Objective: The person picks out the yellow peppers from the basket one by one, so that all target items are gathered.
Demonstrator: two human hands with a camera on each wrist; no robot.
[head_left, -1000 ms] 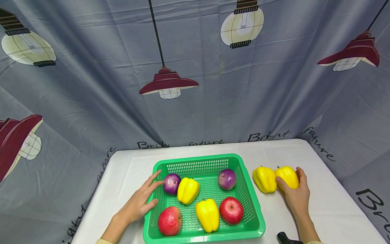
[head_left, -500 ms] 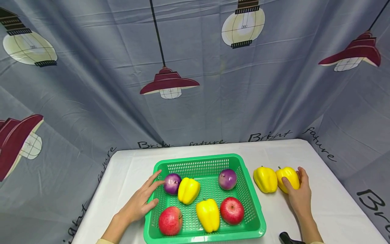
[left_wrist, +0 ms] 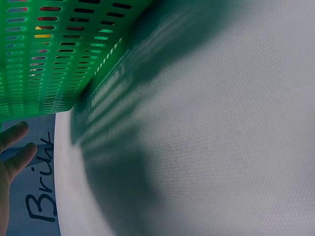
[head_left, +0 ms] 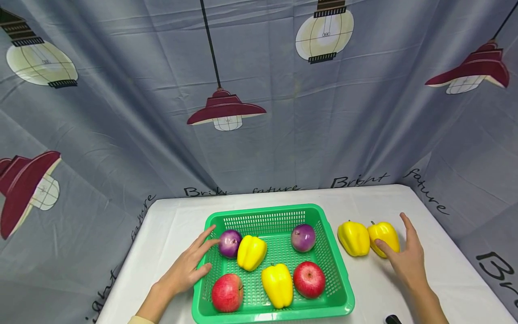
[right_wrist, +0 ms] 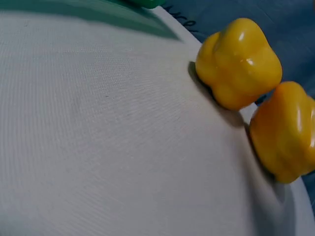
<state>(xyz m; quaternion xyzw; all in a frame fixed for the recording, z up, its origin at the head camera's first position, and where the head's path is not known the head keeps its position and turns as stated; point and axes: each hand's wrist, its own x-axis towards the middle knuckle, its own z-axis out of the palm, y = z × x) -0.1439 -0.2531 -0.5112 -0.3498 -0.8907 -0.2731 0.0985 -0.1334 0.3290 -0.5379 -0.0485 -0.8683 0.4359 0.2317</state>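
In the head view my right hand point(head_left: 409, 261) is spread beside a yellow bell pepper point(head_left: 383, 237), its thumb close to the pepper's near side; touching or not, I cannot tell. Another yellow bell pepper point(head_left: 354, 239) lies just left of it on the white table. Both peppers show in the right wrist view, where the hand is out of frame. At the left rim of a green basket point(head_left: 340, 265), my left hand point(head_left: 185, 268) lies with fingers extended over the edge, near a purple onion-like ball point(head_left: 230, 244). Left fingers point(left_wrist: 22, 158) appear in the left wrist view.
Inside the basket are two more yellow peppers point(head_left: 277, 286), two red apples point(head_left: 309, 279) and another purple ball point(head_left: 303, 238). A black object point(head_left: 392, 319) is at the lower edge. A grey lamp-print curtain point(head_left: 259, 153) hangs behind the white table point(head_left: 437, 270).
My right hand has let go of the right-hand pepper and drawn back to the right, fingers spreading. That pepper had shifted slightly right earlier, apart from its neighbour. The left hand stays put.
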